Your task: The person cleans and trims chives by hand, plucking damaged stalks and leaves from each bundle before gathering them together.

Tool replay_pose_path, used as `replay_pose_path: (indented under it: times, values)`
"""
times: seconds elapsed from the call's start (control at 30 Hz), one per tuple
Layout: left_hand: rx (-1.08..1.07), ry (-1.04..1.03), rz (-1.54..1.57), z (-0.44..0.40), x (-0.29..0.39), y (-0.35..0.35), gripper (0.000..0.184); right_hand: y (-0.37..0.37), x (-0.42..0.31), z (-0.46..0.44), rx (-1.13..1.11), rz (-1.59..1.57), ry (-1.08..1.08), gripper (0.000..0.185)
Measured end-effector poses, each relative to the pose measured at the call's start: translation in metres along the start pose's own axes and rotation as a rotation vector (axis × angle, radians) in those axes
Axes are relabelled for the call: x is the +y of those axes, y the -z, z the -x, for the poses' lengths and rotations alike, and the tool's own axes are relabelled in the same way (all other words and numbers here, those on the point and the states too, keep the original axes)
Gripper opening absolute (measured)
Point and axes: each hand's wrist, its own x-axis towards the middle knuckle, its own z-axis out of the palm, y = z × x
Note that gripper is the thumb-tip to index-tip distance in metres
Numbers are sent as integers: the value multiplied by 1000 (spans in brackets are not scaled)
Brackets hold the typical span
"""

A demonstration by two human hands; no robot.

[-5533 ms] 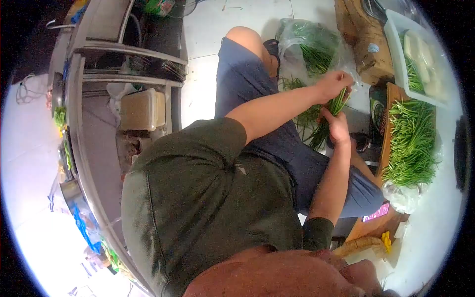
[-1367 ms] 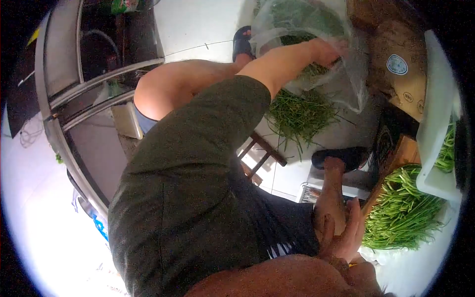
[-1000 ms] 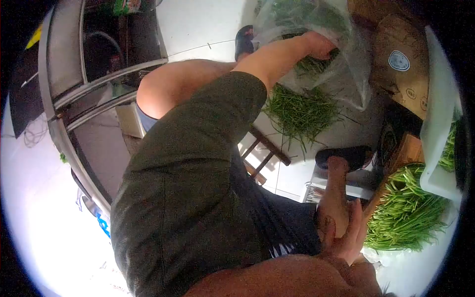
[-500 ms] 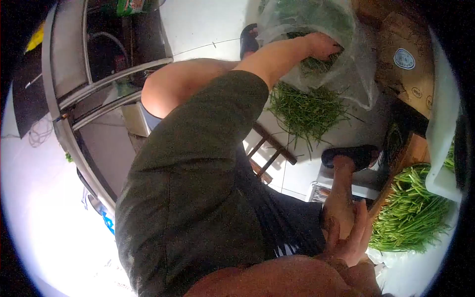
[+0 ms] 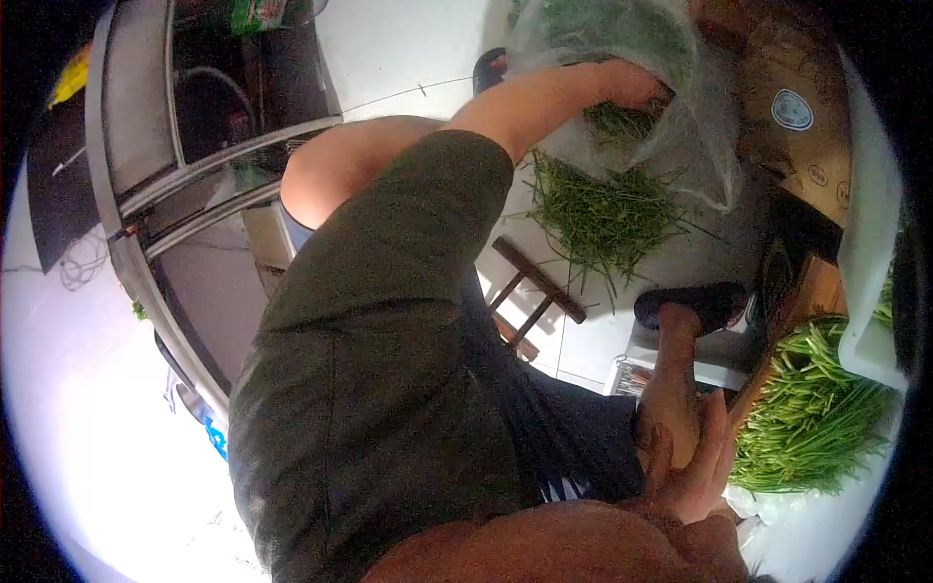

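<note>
My left hand [image 5: 637, 85], at the end of the dark green sleeve, reaches into the mouth of a clear plastic bag [image 5: 695, 126]. Its fingers point down into the bag and are mostly hidden. Chopped-looking greens [image 5: 622, 121] show in the bag just below this hand. A loose heap of thin green stalks [image 5: 607, 214] lies on the floor by the bag. At lower right my right hand [image 5: 695, 471] rests near my knee, its fingers stretched out and holding nothing. Beside it lies a thick bundle of long green stems [image 5: 812, 418].
A cardboard box [image 5: 797, 126] stands right of the bag, with a white plastic container [image 5: 875, 311] close by. A small wooden stool [image 5: 539, 291] is between my legs. On the left is a metal-framed glass cabinet [image 5: 224, 175]. My sandalled foot [image 5: 690, 306] is near the heap.
My left hand has shifted slightly, its fingertips now less visible in the bag. More greens show beneath it. My right hand has hardly moved.
</note>
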Motion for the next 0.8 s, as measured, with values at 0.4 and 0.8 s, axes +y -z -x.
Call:
replay_pose_path:
  times: [0.4, 0.8]
  values:
    - [57, 196, -36, 16, 21, 15, 49, 0, -7, -4, 30, -60, -75, 59]
    - [35, 241, 135, 33, 42, 60, 55, -1, -10, -6, 40, -64, -122, 56]
